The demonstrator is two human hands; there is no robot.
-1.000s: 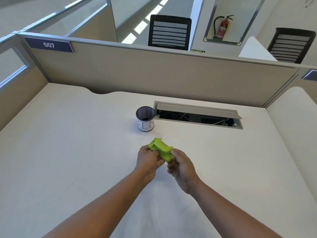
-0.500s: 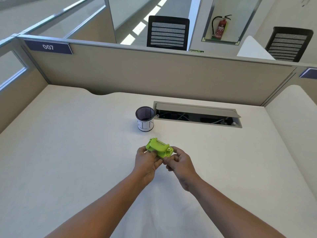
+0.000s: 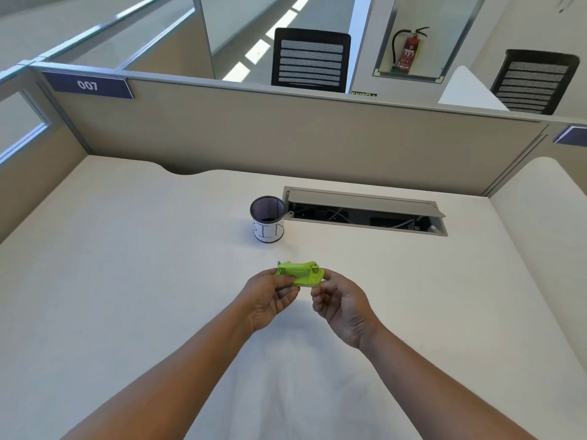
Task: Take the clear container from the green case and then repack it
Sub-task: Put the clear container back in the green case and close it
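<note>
The green case (image 3: 300,274) is held in the air just above the desk (image 3: 127,265), near the middle of its width and a little nearer the person than the mesh cup. It lies roughly flat, long side running left to right, with small posts standing up at its far corners. Whether the clear container is inside it cannot be told from here.

The left hand (image 3: 270,296) has its grip clamped on the case's left end, thumb on top and fingers curled beneath. The right hand (image 3: 341,304) meets the case's right corner with its fingertips (image 3: 327,274); the rest of its fingers are curled loosely, and whether this grip is truly pinching the case or only touching it cannot be told. Both forearms reach in from the near edge of the desk.

Beyond the case, well apart from it, stands a black mesh cup (image 3: 267,219) with a white band, upright. Just beside the cup to the right is a cable hatch (image 3: 365,211) sunk into the desk, its flap tilted open. A beige partition (image 3: 286,131) closes off the far edge, and lower panels bound the left and right sides. The desk surface to the left, right and front of the hands is bare and wide.
</note>
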